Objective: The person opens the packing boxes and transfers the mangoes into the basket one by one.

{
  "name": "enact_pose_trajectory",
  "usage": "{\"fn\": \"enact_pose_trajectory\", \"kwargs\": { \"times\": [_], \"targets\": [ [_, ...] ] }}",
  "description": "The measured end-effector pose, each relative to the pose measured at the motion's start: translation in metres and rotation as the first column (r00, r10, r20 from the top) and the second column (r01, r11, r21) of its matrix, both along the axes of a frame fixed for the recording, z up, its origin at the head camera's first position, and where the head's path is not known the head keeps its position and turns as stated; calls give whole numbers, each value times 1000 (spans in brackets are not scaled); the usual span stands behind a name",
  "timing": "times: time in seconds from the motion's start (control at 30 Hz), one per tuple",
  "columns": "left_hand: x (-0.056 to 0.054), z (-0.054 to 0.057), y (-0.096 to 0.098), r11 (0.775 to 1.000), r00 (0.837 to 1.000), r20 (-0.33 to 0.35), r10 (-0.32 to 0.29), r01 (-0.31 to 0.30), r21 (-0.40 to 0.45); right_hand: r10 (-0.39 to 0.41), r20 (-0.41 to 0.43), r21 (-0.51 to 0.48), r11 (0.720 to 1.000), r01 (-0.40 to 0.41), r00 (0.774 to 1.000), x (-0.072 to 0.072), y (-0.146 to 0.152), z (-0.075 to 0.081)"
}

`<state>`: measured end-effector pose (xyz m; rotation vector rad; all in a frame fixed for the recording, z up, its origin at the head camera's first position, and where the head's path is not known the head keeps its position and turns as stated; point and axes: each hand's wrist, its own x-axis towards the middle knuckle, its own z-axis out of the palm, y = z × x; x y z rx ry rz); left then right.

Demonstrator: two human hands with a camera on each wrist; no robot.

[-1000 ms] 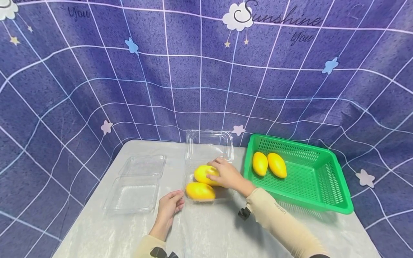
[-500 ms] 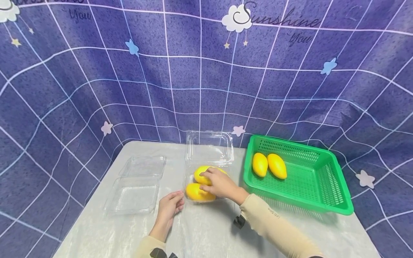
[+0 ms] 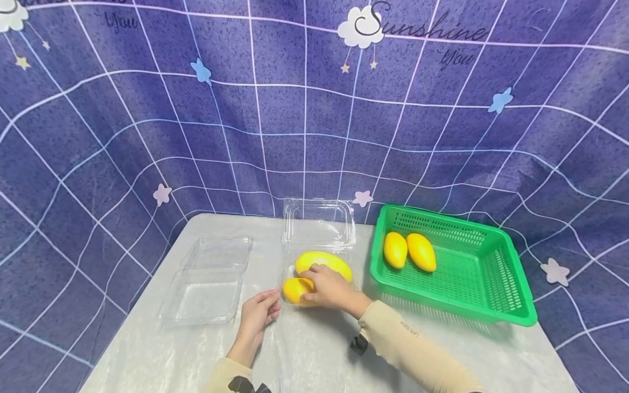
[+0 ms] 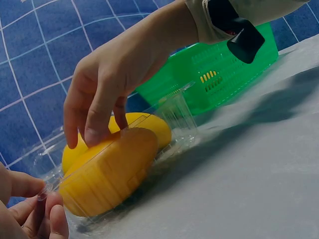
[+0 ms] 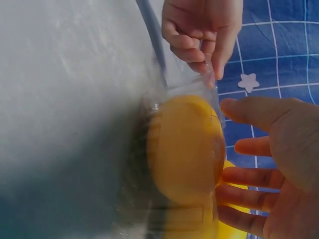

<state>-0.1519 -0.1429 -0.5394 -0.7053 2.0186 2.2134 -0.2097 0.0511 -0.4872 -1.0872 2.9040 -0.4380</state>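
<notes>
A clear plastic clamshell box (image 3: pixel 319 224) stands with its lid raised at the back, two yellow mangoes lying side by side in its base. My left hand (image 3: pixel 257 315) pinches the box's near left edge between thumb and fingers, as the left wrist view shows. Over the near mango (image 3: pixel 294 291) is my right hand (image 3: pixel 328 287), holding it from above with the thumb on its near side and the fingers over its top. The far mango (image 3: pixel 321 262) sits just behind those fingers. Part of the near mango is hidden under the right hand.
To the left lies another clear clamshell (image 3: pixel 201 297), opened flat. A green plastic basket (image 3: pixel 457 308) stands on the right, with a mango (image 3: pixel 395 250) and a second mango (image 3: pixel 421 252) inside. A purple grid-patterned curtain (image 3: pixel 314 136) hangs behind the grey table (image 3: pixel 314 360).
My right hand has moved from the far mango toward me, onto the near mango. The left hand stays at the box's edge.
</notes>
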Motion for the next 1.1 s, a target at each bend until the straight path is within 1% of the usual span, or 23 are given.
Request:
{"fn": "enact_pose_trajectory", "kwargs": {
  "times": [0.2, 0.33, 0.47, 0.57, 0.7, 0.87, 0.97, 1.1],
  "targets": [
    [0, 0, 0, 1000, 1000, 0, 4, -4, 6, -5, 15, 33, 999, 4, 1000, 1, -4, -4],
    [-1, 0, 0, 1000, 1000, 2, 3, -3, 7, -14, -4, 56, 998, 14, 1000, 1, -8, -6],
    [-1, 0, 0, 1000, 1000, 4, 1, -1, 5, -24, -26, 67, 997, 25, 999, 1, -14, -4],
    [-1, 0, 0, 1000, 1000, 5, -2, 2, 1, -35, -33, 90, 995, 38, 999, 1, -20, 2],
    [-2, 1, -1, 1000, 1000, 5, -3, 3, -7, -47, -39, 172, 984, 53, 998, 1, -30, 10],
    [-4, -1, -1, 1000, 1000, 1, 3, -3, 4, -64, -8, 267, 962, 64, 998, 0, -38, 14],
    [-4, -2, -1, 1000, 1000, 3, 2, -2, 3, -84, 4, 285, 955, 80, 996, 1, -40, 14],
    [-3, -1, -1, 1000, 1000, 4, 5, -5, -3, -117, -21, 279, 953, 119, 993, 3, -42, 10]
  ]
}}
